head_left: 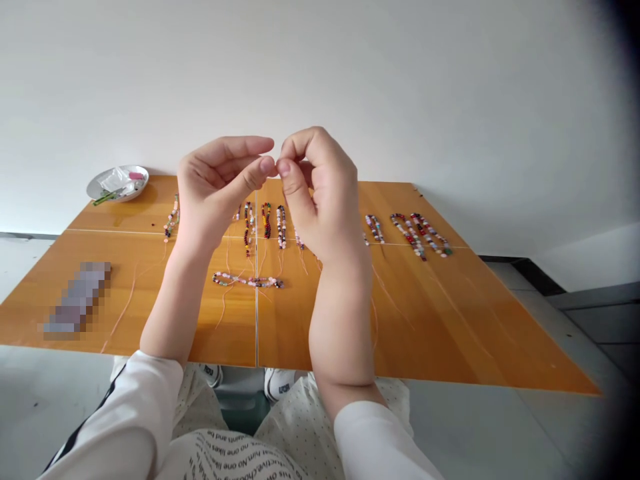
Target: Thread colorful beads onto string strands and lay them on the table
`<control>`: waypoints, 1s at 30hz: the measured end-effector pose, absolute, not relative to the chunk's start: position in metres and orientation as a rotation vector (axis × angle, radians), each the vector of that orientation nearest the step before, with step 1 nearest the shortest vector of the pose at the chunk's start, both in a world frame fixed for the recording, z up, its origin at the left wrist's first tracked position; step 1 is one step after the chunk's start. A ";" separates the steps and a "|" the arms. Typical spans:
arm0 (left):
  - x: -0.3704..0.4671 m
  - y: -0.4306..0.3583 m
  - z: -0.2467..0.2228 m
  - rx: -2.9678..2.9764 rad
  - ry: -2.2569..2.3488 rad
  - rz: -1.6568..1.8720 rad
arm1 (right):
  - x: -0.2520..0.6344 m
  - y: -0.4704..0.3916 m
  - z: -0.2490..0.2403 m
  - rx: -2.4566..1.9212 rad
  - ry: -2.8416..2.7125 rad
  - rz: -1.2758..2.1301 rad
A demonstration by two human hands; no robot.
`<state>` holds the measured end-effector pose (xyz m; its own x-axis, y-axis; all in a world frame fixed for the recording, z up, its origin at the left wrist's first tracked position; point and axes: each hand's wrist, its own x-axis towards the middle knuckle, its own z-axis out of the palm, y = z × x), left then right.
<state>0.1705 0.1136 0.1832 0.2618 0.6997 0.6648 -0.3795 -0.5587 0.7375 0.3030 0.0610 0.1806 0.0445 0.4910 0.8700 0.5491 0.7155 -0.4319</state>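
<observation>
Both hands are raised above the table with their fingertips meeting. My left hand [215, 177] presses its thumb toward a finger behind it, while the index finger stretches out above. My right hand [320, 187] pinches thumb against bent index finger. Whatever lies between the fingertips is too small or hidden to make out. Below them, a looped bead string [247, 280] with pale thread ends lies nearest on the table. Farther back are several bead strings, among them a dark red and yellow one [266, 220] and a pink and black one [281, 227]; my arms partly cover the row.
The orange-brown wooden table [450, 333] has seams and stands against a white wall. At its back left sits a white plate [143, 190] with plastic bags and green items. A blurred-out flat object [77, 300] lies at left. More bead strings [420, 233] lie at right.
</observation>
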 end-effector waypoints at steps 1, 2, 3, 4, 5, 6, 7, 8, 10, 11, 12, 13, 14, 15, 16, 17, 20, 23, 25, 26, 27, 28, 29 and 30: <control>0.170 0.114 0.183 1.606 0.293 1.460 | 0.303 0.062 0.180 -0.868 -1.589 -0.068; 0.170 0.114 0.184 1.600 0.284 1.438 | 0.302 0.062 0.179 -0.870 -1.586 -0.073; 0.170 0.114 0.184 1.591 0.275 1.409 | 0.301 0.063 0.179 -0.873 -1.580 -0.070; 0.169 0.114 0.185 1.577 0.265 1.376 | 0.301 0.063 0.179 -0.871 -1.574 -0.064; 0.169 0.114 0.185 1.562 0.256 1.339 | 0.300 0.063 0.179 -0.864 -1.568 -0.057; 0.168 0.113 0.186 1.544 0.247 1.308 | 0.299 0.063 0.179 -0.850 -1.561 -0.056; 0.167 0.113 0.187 1.526 0.241 1.283 | 0.299 0.063 0.179 -0.830 -1.554 -0.064; 0.167 0.113 0.187 1.508 0.239 1.265 | 0.298 0.063 0.179 -0.805 -1.545 -0.083; 0.166 0.114 0.187 1.483 0.247 1.239 | 0.298 0.064 0.180 -0.769 -1.528 -0.117; 0.165 0.115 0.186 1.479 0.255 1.225 | 0.298 0.064 0.180 -0.761 -1.523 -0.124; 0.165 0.117 0.186 1.480 0.261 1.215 | 0.298 0.063 0.181 -0.754 -1.521 -0.125; 0.165 0.118 0.185 1.488 0.267 1.208 | 0.298 0.063 0.181 -0.746 -1.519 -0.119; 0.165 0.119 0.185 1.500 0.272 1.209 | 0.298 0.063 0.181 -0.735 -1.516 -0.108; 0.164 0.119 0.185 1.515 0.277 1.214 | 0.297 0.062 0.182 -0.727 -1.510 -0.097; 0.164 0.119 0.185 1.534 0.284 1.225 | 0.297 0.062 0.182 -0.727 -1.506 -0.086; 0.164 0.118 0.185 1.556 0.289 1.232 | 0.297 0.062 0.182 -0.734 -1.501 -0.079; 0.164 0.113 0.188 1.622 0.265 1.221 | 0.295 0.062 0.182 -0.740 -1.500 -0.084; 0.166 0.109 0.190 1.631 0.144 1.227 | 0.294 0.064 0.181 -0.682 -1.476 -0.057; 0.167 0.107 0.190 1.614 0.090 1.258 | 0.294 0.065 0.180 -0.675 -1.464 -0.005; 0.167 0.107 0.190 1.611 0.096 1.277 | 0.294 0.064 0.180 -0.671 -1.465 0.017; 0.168 0.107 0.190 1.617 0.123 1.293 | 0.293 0.064 0.181 -0.671 -1.467 0.030; 0.168 0.107 0.189 1.631 0.162 1.304 | 0.293 0.063 0.181 -0.680 -1.466 0.035; 0.168 0.108 0.189 1.649 0.195 1.314 | 0.293 0.062 0.181 -0.696 -1.462 0.035; 0.168 0.109 0.188 1.663 0.211 1.326 | 0.293 0.061 0.181 -0.723 -1.456 0.035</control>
<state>0.1675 0.1090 0.1880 0.3934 0.6415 0.6586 -0.4050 -0.5222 0.7505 0.2930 0.0611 0.1815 0.1531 0.4415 0.8841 0.3989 0.7909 -0.4641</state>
